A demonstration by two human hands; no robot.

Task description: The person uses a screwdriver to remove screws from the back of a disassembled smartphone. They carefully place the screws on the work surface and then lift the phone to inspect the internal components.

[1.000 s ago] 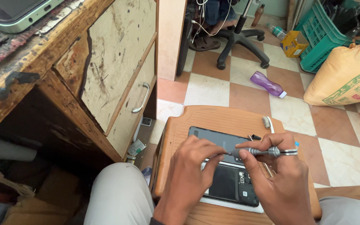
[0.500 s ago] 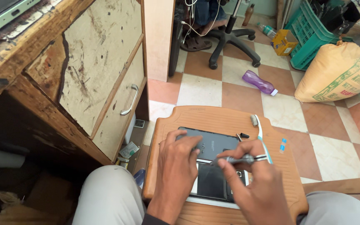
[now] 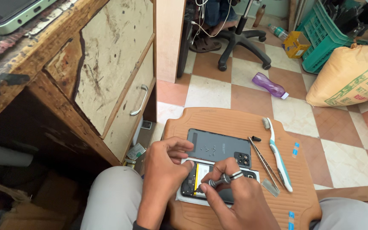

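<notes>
An opened phone (image 3: 192, 182) with its battery and circuit board exposed lies on a brown plastic stool seat (image 3: 235, 119) between my knees. My left hand (image 3: 162, 168) presses on the phone's left end and steadies it. My right hand (image 3: 235, 196) grips a small metal screwdriver (image 3: 216, 182) with its tip down on the phone's board. The grey back cover (image 3: 216, 147) of the phone lies just beyond, camera holes at its right corner.
Tweezers (image 3: 263, 162), a white and blue toothbrush (image 3: 277, 153) and a clear plastic pick (image 3: 270, 187) lie on the seat's right side. A worn wooden desk with drawers (image 3: 116, 85) stands at left. A purple bottle (image 3: 269, 85), an office chair base (image 3: 239, 40), a green crate (image 3: 324, 38) and a tan sack (image 3: 350, 76) are on the tiled floor.
The view has drawn closer and shifted. My right hand turned the screwdriver from lying across the phone to pointing down at its board. The back cover now lies apart above the phone.
</notes>
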